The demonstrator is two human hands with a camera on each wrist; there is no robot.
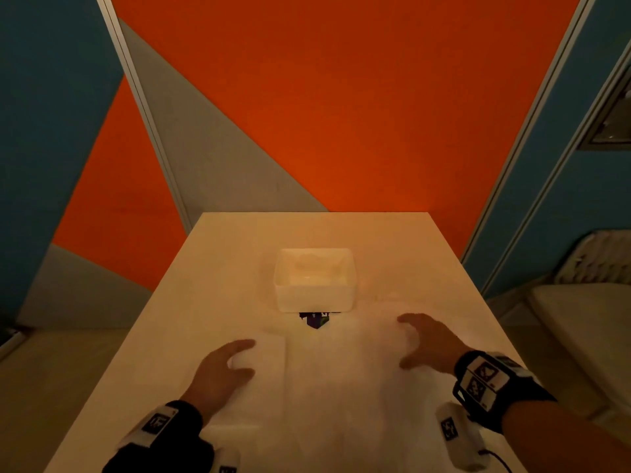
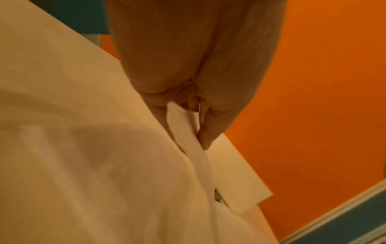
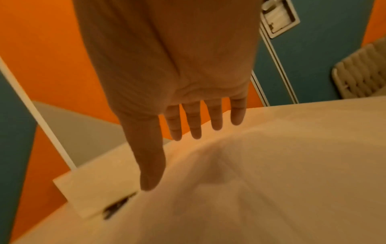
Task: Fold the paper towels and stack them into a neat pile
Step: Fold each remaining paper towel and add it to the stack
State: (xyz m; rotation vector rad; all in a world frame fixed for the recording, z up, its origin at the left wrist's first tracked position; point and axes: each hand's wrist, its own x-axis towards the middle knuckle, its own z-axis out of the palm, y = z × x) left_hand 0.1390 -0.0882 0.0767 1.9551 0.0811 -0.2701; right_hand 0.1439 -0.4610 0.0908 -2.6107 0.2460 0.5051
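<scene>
Orange, teal and grey wall panels fill the top of the head view, and below them a pale bench (image 1: pixel 211 285) runs down the middle of the frame. At its centre sits a white tub (image 1: pixel 314 281), with a dark purple packet (image 1: pixel 316 319) poking out from under its near edge; some print shows on the packet, but it is too small and blurred to read. A loose paper towel (image 1: pixel 341 380) lies spread across the lower middle of the frame between both hands, and a flatter, squarer piece (image 1: pixel 269 353) lies just left of it, under the left hand. The left hand (image 1: pixel 225 367) has its grip pinching an edge of towel (image 2: pixel 183 132) between thumb and fingers, as the left wrist view shows. The right hand (image 1: pixel 423 343) is spread, fingers (image 3: pixel 194 122) straight and apart, hovering just above the sheet in the right wrist view; whether it touches, I cannot tell. What worries me is the one-sided pull: with only the left edge held, the thin sheet could drag and bunch, or tear, and the fold would come out crooked. A sweep of the right hand could also nudge the tub or the packet.
</scene>
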